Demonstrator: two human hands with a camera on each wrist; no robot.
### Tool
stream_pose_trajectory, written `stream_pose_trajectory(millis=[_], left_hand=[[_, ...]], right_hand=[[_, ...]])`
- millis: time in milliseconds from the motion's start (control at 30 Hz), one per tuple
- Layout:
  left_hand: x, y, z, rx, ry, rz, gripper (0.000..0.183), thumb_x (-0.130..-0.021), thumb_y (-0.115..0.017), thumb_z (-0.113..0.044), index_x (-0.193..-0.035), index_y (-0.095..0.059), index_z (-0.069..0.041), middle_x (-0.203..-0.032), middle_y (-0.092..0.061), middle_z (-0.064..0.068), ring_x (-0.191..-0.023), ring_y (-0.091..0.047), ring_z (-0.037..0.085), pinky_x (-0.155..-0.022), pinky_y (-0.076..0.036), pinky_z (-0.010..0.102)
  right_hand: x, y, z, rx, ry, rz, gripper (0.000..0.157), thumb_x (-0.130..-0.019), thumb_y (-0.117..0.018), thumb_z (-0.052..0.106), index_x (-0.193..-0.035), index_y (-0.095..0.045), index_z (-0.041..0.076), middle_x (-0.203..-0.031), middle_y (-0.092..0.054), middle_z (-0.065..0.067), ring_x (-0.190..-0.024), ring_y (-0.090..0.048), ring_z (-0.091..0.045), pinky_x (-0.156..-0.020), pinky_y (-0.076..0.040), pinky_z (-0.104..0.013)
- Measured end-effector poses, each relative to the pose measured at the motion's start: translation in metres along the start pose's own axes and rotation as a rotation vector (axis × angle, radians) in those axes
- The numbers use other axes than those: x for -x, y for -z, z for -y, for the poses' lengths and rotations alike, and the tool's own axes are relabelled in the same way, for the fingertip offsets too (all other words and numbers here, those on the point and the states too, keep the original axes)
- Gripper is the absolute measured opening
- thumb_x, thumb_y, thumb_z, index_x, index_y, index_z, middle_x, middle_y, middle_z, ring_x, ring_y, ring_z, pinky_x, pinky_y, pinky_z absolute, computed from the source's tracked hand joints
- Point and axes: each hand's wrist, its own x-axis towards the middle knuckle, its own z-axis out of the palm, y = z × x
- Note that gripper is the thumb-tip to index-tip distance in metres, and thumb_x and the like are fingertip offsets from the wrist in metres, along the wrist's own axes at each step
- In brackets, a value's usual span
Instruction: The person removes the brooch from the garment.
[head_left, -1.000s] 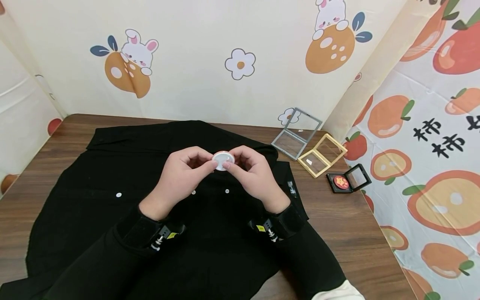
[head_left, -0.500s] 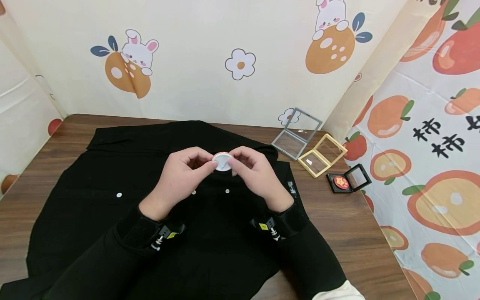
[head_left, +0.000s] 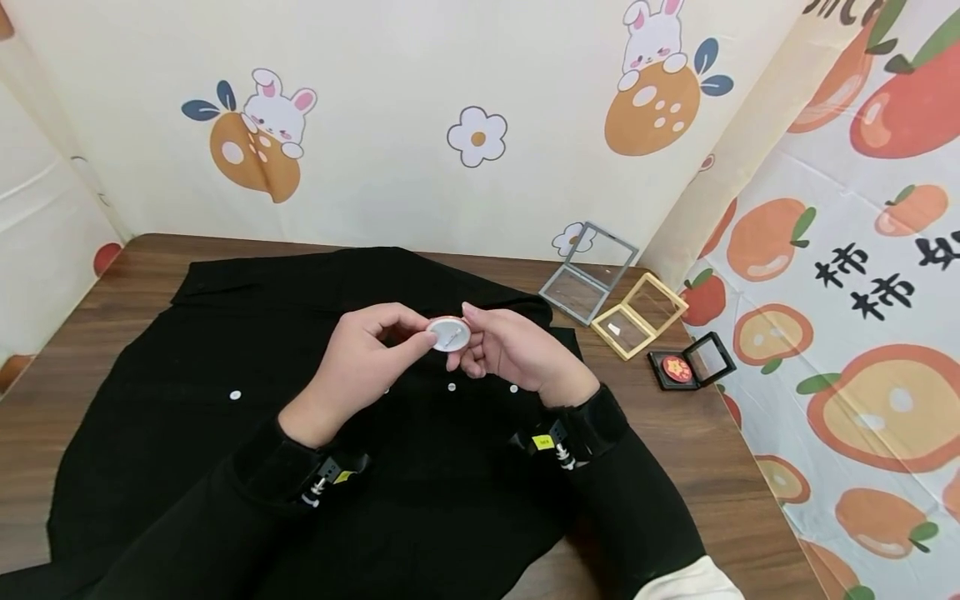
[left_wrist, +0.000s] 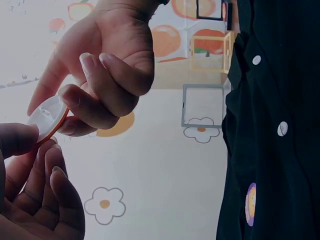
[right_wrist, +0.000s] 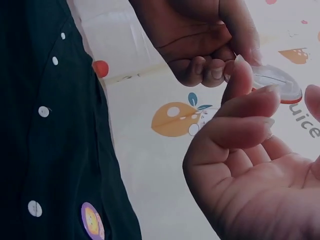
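Note:
Back side up, a round pin badge (head_left: 450, 334) with a white back, a metal pin and a red rim is held over the black shirt (head_left: 225, 333). My left hand (head_left: 352, 358) pinches its left edge between thumb and fingers. At the badge's right side is my right hand (head_left: 517, 350), its thumb raised off the badge and its fingers loosely bent. In the right wrist view its fingertips (right_wrist: 272, 95) lie close against the badge; contact is hard to tell. A purple and yellow badge (left_wrist: 251, 205) sits on the shirt in both wrist views.
The shirt, with several white buttons, covers much of the wooden table (head_left: 675, 450). At the right stand open display cases: a grey one (head_left: 588, 273), a gold one (head_left: 639, 317) and a black one (head_left: 690, 362) holding a red badge with a yellow design. Printed cloth hangs behind.
My right thumb has come off the badge's back, and the right hand has turned and shifted slightly right. My left hand keeps its pinch. The head view has shifted slightly.

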Motion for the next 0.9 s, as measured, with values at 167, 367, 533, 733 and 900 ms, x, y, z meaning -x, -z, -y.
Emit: stream_pose_trajectory(millis=[167, 367, 533, 733, 900], left_hand=[[0.0, 0.0, 0.001, -0.012, -0.029, 0.01, 0.005, -0.091, -0.08, -0.009, -0.095, -0.08, -0.013, -0.09, -0.073, -0.004, -0.074, -0.061, 0.018, -0.063, -0.05, 0.032], [0.0, -0.001, 0.0, -0.018, -0.047, 0.021, 0.007, -0.091, -0.081, -0.008, -0.094, -0.081, -0.014, -0.093, -0.073, -0.005, -0.078, -0.062, 0.016, -0.067, -0.052, 0.033], [0.002, -0.001, -0.001, 0.004, -0.051, 0.033, 0.008, -0.09, -0.08, -0.007, -0.092, -0.08, -0.015, -0.092, -0.073, -0.005, -0.078, -0.063, 0.017, -0.067, -0.053, 0.032], [0.002, -0.003, -0.001, 0.03, -0.079, 0.048, 0.011, -0.09, -0.081, -0.005, -0.089, -0.08, -0.016, -0.089, -0.073, -0.005, -0.079, -0.066, 0.017, -0.069, -0.054, 0.028], [0.002, -0.005, -0.001, 0.001, -0.138, 0.063, 0.01, -0.09, -0.081, -0.007, -0.086, -0.079, -0.016, -0.085, -0.07, -0.006, -0.076, -0.063, 0.015, -0.068, -0.053, 0.027]], right_hand=[[-0.001, 0.002, 0.008, -0.005, -0.067, 0.029, 0.04, -0.112, -0.045, 0.036, -0.118, -0.071, 0.005, -0.086, -0.07, -0.008, -0.065, -0.05, -0.017, -0.064, -0.042, -0.027], [-0.003, 0.008, 0.011, 0.019, -0.1, 0.112, 0.041, -0.113, -0.037, 0.025, -0.108, -0.072, 0.004, -0.085, -0.069, -0.007, -0.064, -0.051, -0.017, -0.063, -0.041, -0.027], [-0.004, 0.011, 0.009, 0.016, -0.106, 0.175, 0.041, -0.113, -0.038, 0.027, -0.105, -0.07, 0.003, -0.083, -0.068, -0.007, -0.064, -0.051, -0.016, -0.062, -0.041, -0.027], [-0.007, 0.015, 0.005, 0.016, -0.06, 0.244, 0.037, -0.11, -0.048, 0.031, -0.103, -0.07, 0.003, -0.082, -0.065, -0.005, -0.063, -0.048, -0.015, -0.062, -0.04, -0.026], [-0.008, 0.016, 0.003, -0.001, -0.058, 0.274, 0.035, -0.107, -0.05, 0.03, -0.102, -0.07, 0.002, -0.08, -0.062, -0.004, -0.061, -0.046, -0.012, -0.06, -0.038, -0.024]])
